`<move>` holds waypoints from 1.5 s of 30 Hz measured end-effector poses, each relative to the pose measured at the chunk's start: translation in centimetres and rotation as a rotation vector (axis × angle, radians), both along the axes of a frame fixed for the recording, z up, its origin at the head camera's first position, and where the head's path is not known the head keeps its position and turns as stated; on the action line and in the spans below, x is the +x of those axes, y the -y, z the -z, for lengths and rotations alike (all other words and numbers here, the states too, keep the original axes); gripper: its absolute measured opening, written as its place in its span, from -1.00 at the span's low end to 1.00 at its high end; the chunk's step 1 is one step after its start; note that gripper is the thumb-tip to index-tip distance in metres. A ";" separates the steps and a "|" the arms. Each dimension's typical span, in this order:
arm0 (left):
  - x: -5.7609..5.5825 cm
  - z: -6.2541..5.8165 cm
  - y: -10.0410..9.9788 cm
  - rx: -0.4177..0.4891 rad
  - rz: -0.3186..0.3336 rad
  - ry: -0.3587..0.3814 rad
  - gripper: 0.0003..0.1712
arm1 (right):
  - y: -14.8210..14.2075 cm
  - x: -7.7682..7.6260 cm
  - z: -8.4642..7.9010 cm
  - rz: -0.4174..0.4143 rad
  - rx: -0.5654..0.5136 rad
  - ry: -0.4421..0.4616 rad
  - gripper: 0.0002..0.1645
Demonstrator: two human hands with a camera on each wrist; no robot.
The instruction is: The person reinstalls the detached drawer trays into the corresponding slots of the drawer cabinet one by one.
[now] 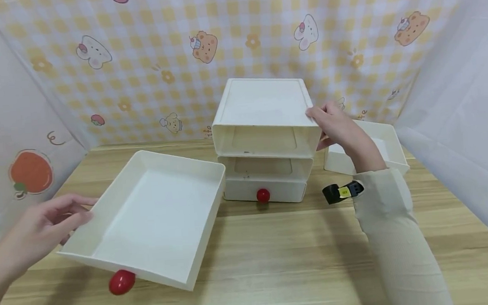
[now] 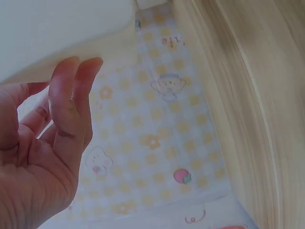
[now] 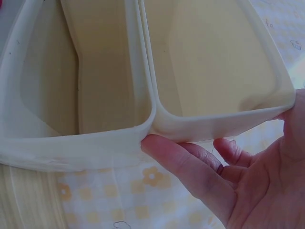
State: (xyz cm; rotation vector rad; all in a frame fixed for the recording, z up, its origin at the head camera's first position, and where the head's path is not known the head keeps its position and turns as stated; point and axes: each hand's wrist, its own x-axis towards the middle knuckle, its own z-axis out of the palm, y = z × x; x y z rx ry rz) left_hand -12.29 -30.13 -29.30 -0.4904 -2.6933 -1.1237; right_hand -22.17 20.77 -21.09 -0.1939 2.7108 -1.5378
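Note:
My left hand (image 1: 47,225) pinches the left wall of a white drawer (image 1: 152,211), which is tilted above the table with a red knob (image 1: 122,282) on its front. In the left wrist view, fingers (image 2: 64,93) lie against the drawer's outside (image 2: 62,28). A stack of white drawer cabinets stands at the middle; the top shell (image 1: 266,101) and middle shell (image 1: 266,165) gape without drawers, and the bottom drawer (image 1: 240,190) is closed. My right hand (image 1: 337,124) grips the top shell's right side, thumb on top, fingers against the side wall (image 3: 214,125).
Another white drawer (image 1: 385,140) lies at the right behind my right forearm, partly hidden. The wooden table (image 1: 268,259) runs up to a yellow checked cloth (image 1: 146,93) at the back, with white cloth on both sides.

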 end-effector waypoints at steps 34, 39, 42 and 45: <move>0.4 -0.9 -11.8 0.048 0.183 0.187 -0.82 | 0.2 0.3 0.1 0.026 0.000 -0.010 -0.56; 0.6 -1.2 -12.4 0.051 0.182 0.197 -0.82 | 0.1 0.2 0.0 0.018 -0.007 -0.010 -0.54; 0.7 -1.3 -12.9 0.057 0.182 0.201 -0.83 | 0.1 0.2 0.0 0.018 -0.011 -0.012 -0.54; 0.7 -1.4 -13.3 0.066 0.182 0.209 -0.83 | 0.2 0.2 0.0 0.028 -0.020 -0.011 -0.56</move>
